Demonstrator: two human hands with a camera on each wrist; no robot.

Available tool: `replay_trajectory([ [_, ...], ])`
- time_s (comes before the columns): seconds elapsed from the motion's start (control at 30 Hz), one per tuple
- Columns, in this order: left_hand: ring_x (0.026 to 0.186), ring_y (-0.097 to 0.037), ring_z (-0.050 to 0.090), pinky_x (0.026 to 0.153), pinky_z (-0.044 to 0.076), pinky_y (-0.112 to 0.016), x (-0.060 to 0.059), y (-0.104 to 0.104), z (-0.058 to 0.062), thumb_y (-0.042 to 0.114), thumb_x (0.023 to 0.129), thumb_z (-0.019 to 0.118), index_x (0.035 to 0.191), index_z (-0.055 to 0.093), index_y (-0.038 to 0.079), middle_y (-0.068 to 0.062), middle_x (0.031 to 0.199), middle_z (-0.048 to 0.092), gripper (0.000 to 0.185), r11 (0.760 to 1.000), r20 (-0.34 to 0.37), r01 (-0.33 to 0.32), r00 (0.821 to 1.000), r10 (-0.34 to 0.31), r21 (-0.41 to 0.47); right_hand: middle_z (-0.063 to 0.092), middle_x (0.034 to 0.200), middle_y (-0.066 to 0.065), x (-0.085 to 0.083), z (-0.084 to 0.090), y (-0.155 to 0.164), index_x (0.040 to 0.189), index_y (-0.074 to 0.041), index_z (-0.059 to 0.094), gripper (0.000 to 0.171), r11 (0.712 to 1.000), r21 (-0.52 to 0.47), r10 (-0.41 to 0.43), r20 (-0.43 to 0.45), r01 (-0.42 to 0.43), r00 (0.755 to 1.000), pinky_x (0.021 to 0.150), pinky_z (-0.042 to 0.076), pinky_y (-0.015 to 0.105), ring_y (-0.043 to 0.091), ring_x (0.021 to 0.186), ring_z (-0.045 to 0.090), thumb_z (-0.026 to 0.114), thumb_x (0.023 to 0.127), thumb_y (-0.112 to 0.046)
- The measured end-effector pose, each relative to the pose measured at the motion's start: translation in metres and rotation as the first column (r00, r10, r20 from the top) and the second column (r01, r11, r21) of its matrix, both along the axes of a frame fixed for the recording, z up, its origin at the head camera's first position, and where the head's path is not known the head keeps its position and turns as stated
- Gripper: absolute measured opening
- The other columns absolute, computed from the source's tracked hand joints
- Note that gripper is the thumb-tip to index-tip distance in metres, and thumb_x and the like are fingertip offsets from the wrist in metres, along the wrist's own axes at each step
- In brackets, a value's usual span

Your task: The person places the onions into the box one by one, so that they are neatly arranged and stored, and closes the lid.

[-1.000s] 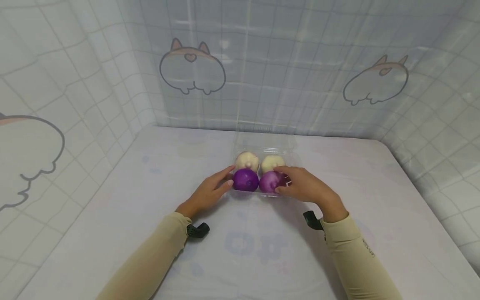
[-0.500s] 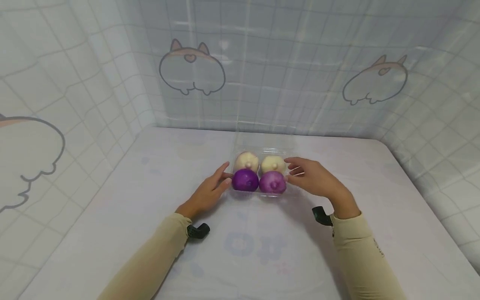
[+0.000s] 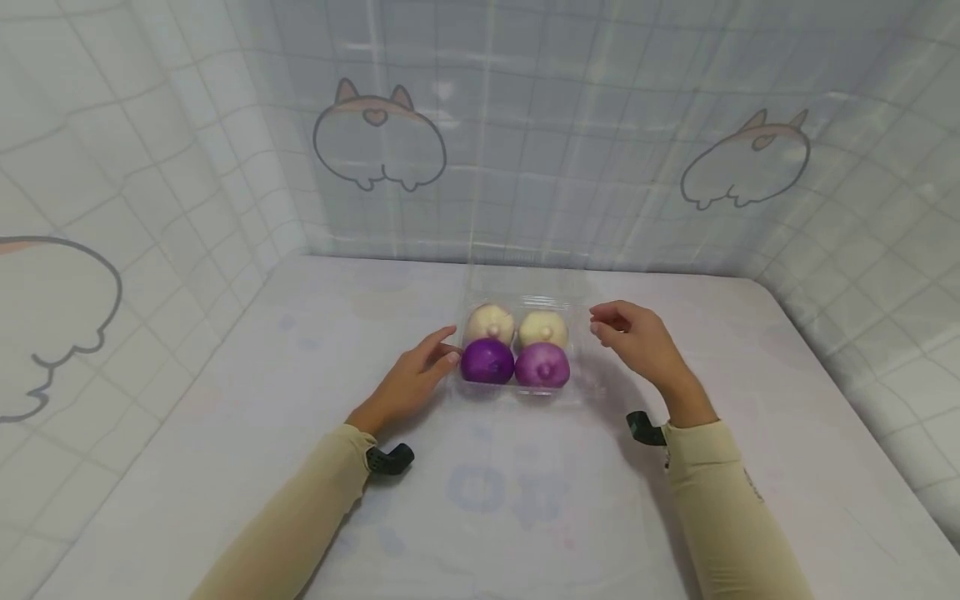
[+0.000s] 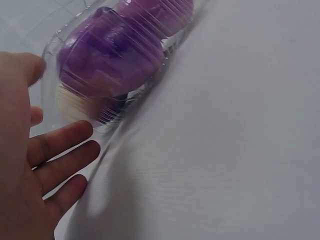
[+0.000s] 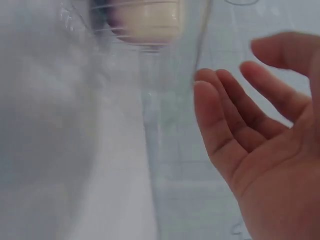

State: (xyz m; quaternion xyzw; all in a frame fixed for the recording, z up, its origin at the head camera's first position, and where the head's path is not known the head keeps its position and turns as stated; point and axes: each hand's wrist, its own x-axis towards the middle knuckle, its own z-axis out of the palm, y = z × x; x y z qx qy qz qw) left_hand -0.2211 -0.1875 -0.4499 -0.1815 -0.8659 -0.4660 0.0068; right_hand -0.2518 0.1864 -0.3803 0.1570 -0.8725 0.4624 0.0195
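A clear plastic clamshell tray [image 3: 583, 382] sits mid-table with its lid [image 3: 525, 279] tipped open behind. It holds two purple buns [image 3: 487, 362] [image 3: 542, 365] in front and two cream buns [image 3: 491, 323] [image 3: 543, 327] behind. My left hand [image 3: 442, 352] lies flat on the table, straight fingers against the tray's left side. The left wrist view shows that left hand [image 4: 47, 165] beside the tray wall [image 4: 50, 55] and a purple bun [image 4: 110, 60]. My right hand [image 3: 603, 327] hovers just right of the tray, fingers loosely curled and empty. In the right wrist view the right hand [image 5: 235, 100] is apart from the clear wall [image 5: 150, 105].
The table [image 3: 480, 500] carries a pale printed cloth. Tiled curtain walls with cartoon prints [image 3: 378, 137] close in the back and both sides. The table's right edge [image 3: 847, 392] lies not far from my right arm.
My right hand has come off the front right purple bun and drawn back to the right, clear of the tray. The left hand has stayed by the tray's left side.
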Motion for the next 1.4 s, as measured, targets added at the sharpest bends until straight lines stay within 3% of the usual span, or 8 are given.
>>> replay_trajectory([
  [0.13,0.121,-0.021,0.060,0.107,0.043,-0.045,-0.006,-0.001,0.002,0.035,0.105,0.055,0.152,0.043,0.017,-0.002,0.126,0.067,0.052,0.999,0.025,-0.002,1.000,0.001,0.038,0.061,0.125,0.026,-0.007,-0.004,0.003,0.127,0.004,0.060,0.036,0.968,-0.248,-0.011,0.103,0.036,0.995,0.083,0.058,0.030,0.027,0.105,0.067,0.062,0.102,-0.022],
  [0.2,0.120,-0.021,0.060,0.107,0.043,-0.045,-0.011,-0.001,0.004,0.032,0.105,0.055,0.150,0.046,0.016,-0.002,0.125,0.067,0.049,0.999,0.026,-0.008,1.000,0.006,0.051,0.059,0.127,0.028,-0.010,-0.004,0.004,0.128,0.006,0.058,0.039,0.955,-0.291,-0.023,0.132,0.061,0.991,0.083,0.058,0.030,0.022,0.106,0.067,0.060,0.103,-0.024],
  [0.6,0.112,-0.023,0.064,0.100,0.049,-0.045,-0.039,-0.004,0.021,0.031,0.104,0.057,0.144,0.052,0.011,-0.007,0.124,0.067,0.046,0.997,0.056,-0.054,0.997,0.051,0.051,0.058,0.131,0.023,-0.042,-0.014,0.001,0.133,0.008,0.054,0.044,0.959,-0.233,-0.097,0.252,0.158,0.963,0.084,0.058,0.030,0.033,0.113,0.062,0.058,0.103,-0.023],
  [0.7,0.114,-0.024,0.063,0.101,0.048,-0.046,-0.048,-0.004,0.022,0.033,0.104,0.056,0.147,0.050,0.010,-0.009,0.125,0.066,0.049,0.996,0.075,-0.066,0.995,0.061,0.066,0.056,0.134,0.025,-0.048,-0.015,-0.001,0.137,0.009,0.050,0.045,0.942,-0.286,-0.079,0.325,0.177,0.942,0.087,0.057,0.033,0.033,0.117,0.060,0.056,0.103,-0.021],
  [0.9,0.112,-0.029,0.064,0.098,0.051,-0.045,-0.067,0.006,0.026,0.026,0.104,0.056,0.147,0.047,0.004,-0.016,0.123,0.066,0.050,0.968,0.160,-0.110,0.984,0.074,0.227,0.052,0.139,0.025,-0.057,-0.018,-0.003,0.143,0.007,0.044,0.048,0.897,-0.364,-0.068,0.449,0.252,0.891,0.092,0.055,0.034,0.028,0.118,0.058,0.053,0.104,-0.018],
  [1.03,0.109,-0.029,0.065,0.095,0.052,-0.043,-0.076,0.015,0.031,0.024,0.102,0.057,0.147,0.045,0.003,-0.017,0.120,0.065,0.051,0.958,0.210,-0.169,0.970,0.121,0.231,0.051,0.138,0.026,-0.063,-0.020,-0.005,0.145,0.006,0.042,0.049,0.885,-0.373,-0.075,0.478,0.279,0.875,0.093,0.054,0.033,0.027,0.116,0.058,0.053,0.103,-0.016],
  [1.23,0.111,-0.028,0.064,0.097,0.051,-0.041,-0.089,0.022,0.036,0.026,0.103,0.055,0.150,0.041,0.001,-0.018,0.124,0.064,0.055,0.963,0.268,-0.165,0.958,0.105,0.213,0.050,0.140,0.026,-0.071,-0.023,-0.007,0.147,0.007,0.036,0.053,0.888,-0.374,-0.059,0.483,0.267,0.873,0.097,0.052,0.034,0.030,0.122,0.056,0.051,0.103,-0.018],
  [1.4,0.113,-0.029,0.064,0.100,0.050,-0.040,-0.100,0.021,0.037,0.027,0.104,0.054,0.145,0.046,-0.002,-0.018,0.126,0.064,0.052,0.953,0.345,-0.197,0.932,0.109,0.232,0.053,0.137,0.026,-0.076,-0.027,-0.014,0.145,0.007,0.040,0.053,0.920,-0.318,-0.056,0.477,0.231,0.877,0.086,0.053,0.025,0.025,0.113,0.060,0.052,0.104,-0.023],
])
